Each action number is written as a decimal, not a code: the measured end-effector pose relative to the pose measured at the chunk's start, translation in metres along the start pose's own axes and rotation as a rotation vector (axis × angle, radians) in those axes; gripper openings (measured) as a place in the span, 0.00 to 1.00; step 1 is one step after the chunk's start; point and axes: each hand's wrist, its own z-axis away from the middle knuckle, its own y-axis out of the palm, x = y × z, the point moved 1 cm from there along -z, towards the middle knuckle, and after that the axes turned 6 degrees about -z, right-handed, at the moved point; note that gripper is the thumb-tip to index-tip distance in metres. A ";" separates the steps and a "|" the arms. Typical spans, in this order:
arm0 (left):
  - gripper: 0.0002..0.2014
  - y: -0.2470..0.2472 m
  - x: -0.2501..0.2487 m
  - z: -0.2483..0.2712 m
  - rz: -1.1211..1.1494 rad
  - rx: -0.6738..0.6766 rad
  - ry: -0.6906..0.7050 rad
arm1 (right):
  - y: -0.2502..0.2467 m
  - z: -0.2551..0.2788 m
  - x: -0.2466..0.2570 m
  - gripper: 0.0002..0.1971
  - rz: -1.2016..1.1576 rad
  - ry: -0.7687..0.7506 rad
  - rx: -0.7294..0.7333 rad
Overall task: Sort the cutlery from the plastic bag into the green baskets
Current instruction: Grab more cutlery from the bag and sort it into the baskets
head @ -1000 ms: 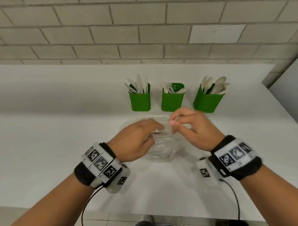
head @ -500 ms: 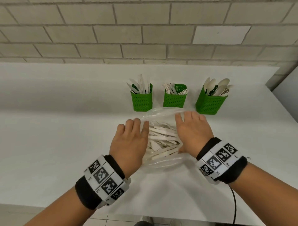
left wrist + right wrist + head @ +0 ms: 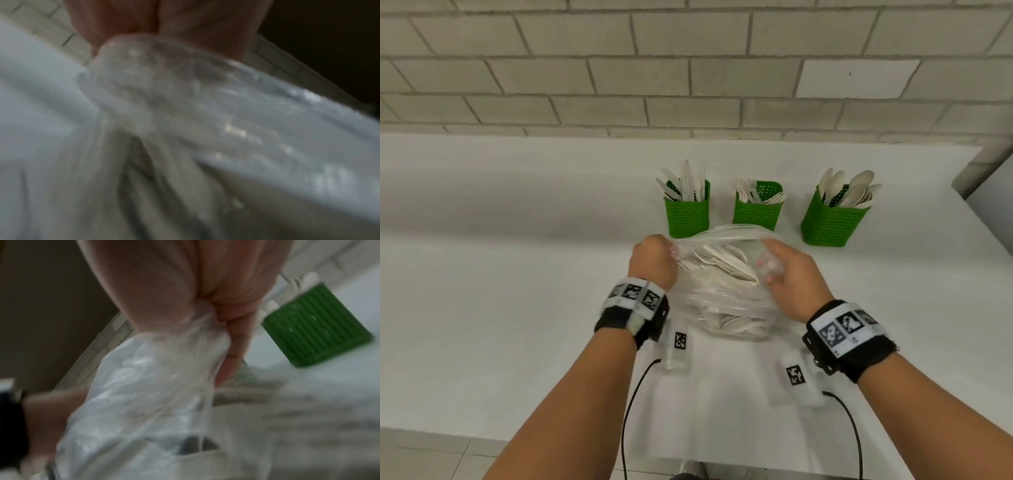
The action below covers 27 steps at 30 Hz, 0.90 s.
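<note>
A clear plastic bag [image 3: 726, 301] full of pale wooden cutlery [image 3: 722, 263] lies on the white table, its mouth spread wide. My left hand [image 3: 654, 258] grips the bag's left rim, and the blurred left wrist view shows bunched plastic [image 3: 164, 78] under the fingers. My right hand [image 3: 787, 270] grips the right rim; folded plastic [image 3: 185, 344] runs through its fingers. Behind the bag stand three green baskets: the left [image 3: 687, 209] holds knives, the middle [image 3: 756, 205] forks, the right [image 3: 834, 216] spoons.
The white table [image 3: 517, 308] runs to a brick wall at the back, and its front edge lies just below my forearms. Black cables hang from both wrist units. A grey panel [image 3: 993, 205] stands at the far right.
Both hands went from lying flat on the bag to gripping its rim on either side. They have pulled the mouth wide and lifted it, so the cutlery inside shows.
</note>
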 end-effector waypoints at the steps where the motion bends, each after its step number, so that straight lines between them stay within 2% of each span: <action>1: 0.07 -0.001 0.002 -0.003 0.214 0.013 -0.028 | -0.003 -0.001 -0.001 0.28 -0.211 0.049 -0.069; 2: 0.06 -0.003 0.001 0.000 0.412 0.033 -0.066 | -0.005 -0.002 -0.001 0.29 -0.395 0.108 -0.121; 4: 0.06 -0.005 -0.002 0.005 0.579 0.090 -0.069 | -0.009 -0.001 0.004 0.31 -0.709 0.215 -0.197; 7: 0.14 -0.005 0.001 0.014 0.401 0.087 0.065 | -0.010 0.001 0.001 0.31 -1.151 0.351 -0.142; 10: 0.05 -0.006 0.012 0.017 0.600 0.133 0.074 | -0.008 0.000 -0.015 0.29 -1.326 0.428 -0.107; 12: 0.12 -0.003 0.019 0.020 0.672 0.226 0.038 | -0.004 0.002 -0.021 0.27 -1.310 0.460 -0.116; 14: 0.15 0.001 0.023 0.024 0.744 0.301 -0.090 | 0.000 0.001 -0.024 0.23 -1.184 0.455 -0.136; 15: 0.14 0.004 0.022 0.025 0.763 0.305 -0.165 | 0.003 -0.001 -0.026 0.19 -1.038 0.429 -0.148; 16: 0.12 0.006 0.022 0.023 0.714 0.267 -0.186 | 0.003 -0.003 -0.026 0.15 -0.801 0.362 -0.154; 17: 0.09 0.006 0.023 0.021 0.565 0.200 -0.132 | 0.002 -0.003 -0.026 0.09 -0.505 0.262 -0.157; 18: 0.08 0.007 0.024 0.021 0.344 0.104 -0.005 | 0.002 0.000 -0.022 0.04 -0.204 0.144 -0.177; 19: 0.07 0.004 0.024 0.022 0.081 -0.038 0.147 | -0.001 0.005 -0.017 0.07 0.065 -0.008 -0.224; 20: 0.08 0.000 0.023 0.025 -0.078 -0.186 0.333 | -0.004 0.012 -0.011 0.11 0.241 -0.187 -0.260; 21: 0.14 -0.003 0.021 0.030 -0.139 -0.260 0.532 | -0.006 0.018 0.000 0.13 0.315 -0.334 -0.240; 22: 0.18 -0.005 0.018 0.035 -0.125 -0.212 0.668 | -0.007 0.022 0.006 0.15 0.309 -0.386 -0.125; 23: 0.21 -0.005 0.015 0.040 -0.120 -0.120 0.741 | -0.007 0.025 0.011 0.18 0.286 -0.369 0.028; 24: 0.21 -0.001 0.013 0.043 -0.172 -0.009 0.745 | -0.007 0.026 0.012 0.22 0.274 -0.295 0.181; 25: 0.20 0.003 0.010 0.046 -0.322 0.061 0.666 | -0.007 0.025 0.013 0.27 0.311 -0.198 0.307; 27: 0.17 0.010 0.008 0.046 -0.683 0.022 0.524 | -0.014 0.018 0.016 0.40 0.482 -0.060 0.453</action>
